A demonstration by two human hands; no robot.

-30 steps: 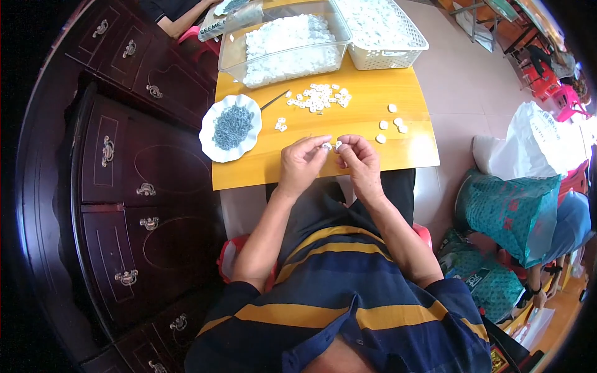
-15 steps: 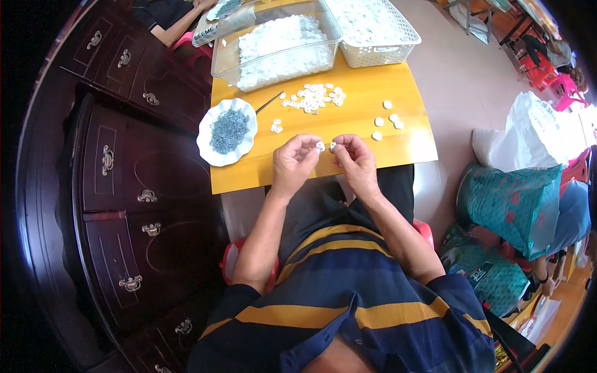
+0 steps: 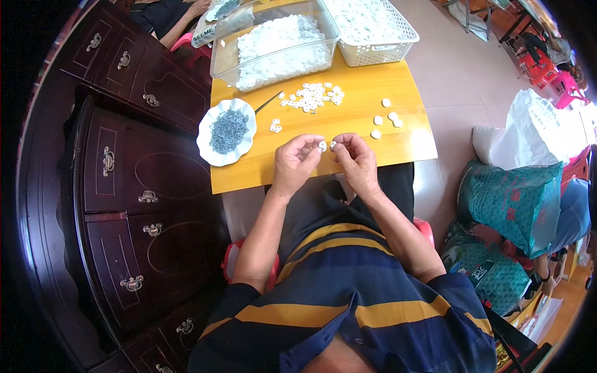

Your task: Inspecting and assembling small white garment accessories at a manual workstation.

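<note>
My left hand (image 3: 297,163) and my right hand (image 3: 359,165) face each other just above the near part of the yellow table (image 3: 249,177). Pinched in the left fingertips is a small white plastic piece (image 3: 323,146). A similar white plastic piece (image 3: 333,144) sits between my right thumb and forefinger. Only a narrow gap separates the two; whether something thin bridges it, I cannot tell. Beyond the hands lies a loose heap of small white pieces with holes (image 3: 311,98). A smaller cluster (image 3: 275,127) is nearer my left hand, and several rounded white pieces (image 3: 378,120) lie to the right.
A scalloped white dish (image 3: 204,140) holds dark metal pins (image 3: 229,130). Beside it lies a thin dark tool (image 3: 268,102). A clear bin (image 3: 217,65) and a white basket (image 3: 379,57), both full of white pieces, stand behind. Dark drawers (image 3: 149,168) flank the left; bags (image 3: 510,199) stand right.
The two white pieces have come slightly closer together, the left hand shifting a little to the right. The things on the table lie as before.
</note>
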